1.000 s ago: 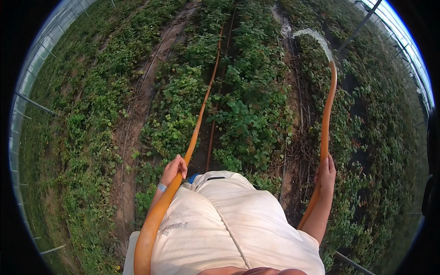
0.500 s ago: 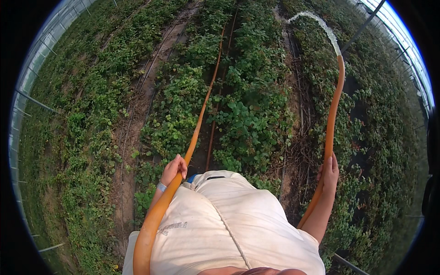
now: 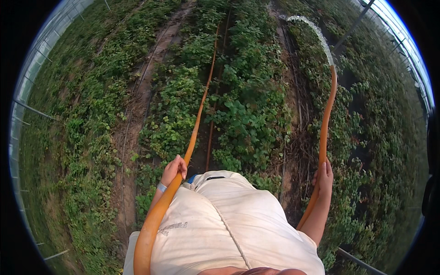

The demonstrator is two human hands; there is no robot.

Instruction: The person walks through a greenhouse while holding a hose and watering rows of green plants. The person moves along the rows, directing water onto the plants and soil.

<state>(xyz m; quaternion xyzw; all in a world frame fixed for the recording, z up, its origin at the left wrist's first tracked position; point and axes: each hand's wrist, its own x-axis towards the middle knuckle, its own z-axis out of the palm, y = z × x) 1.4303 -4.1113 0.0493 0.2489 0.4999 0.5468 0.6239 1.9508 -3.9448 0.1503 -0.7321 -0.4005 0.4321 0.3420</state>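
Observation:
An orange hose comes up past my left side and stretches away down the row ahead. My left hand, with a pale band at its wrist, is closed around it. On the right, my right hand grips another length of orange hose, which points forward and up. From its open end a stream of water arcs over to the left and falls toward the soil strip between rows. The fingers of my right hand are partly hidden behind the hose.
Leafy green rows of plants run away from me on both sides. Between them lie bare soil strips with thin dark lines. Dry stems heap up near my right hand. Metal poles and pale greenhouse walls stand at the edges.
My right hand and its hose have shifted slightly left, and the hose end sits a little lower. The water arc moved left with it. My left hand keeps its hold.

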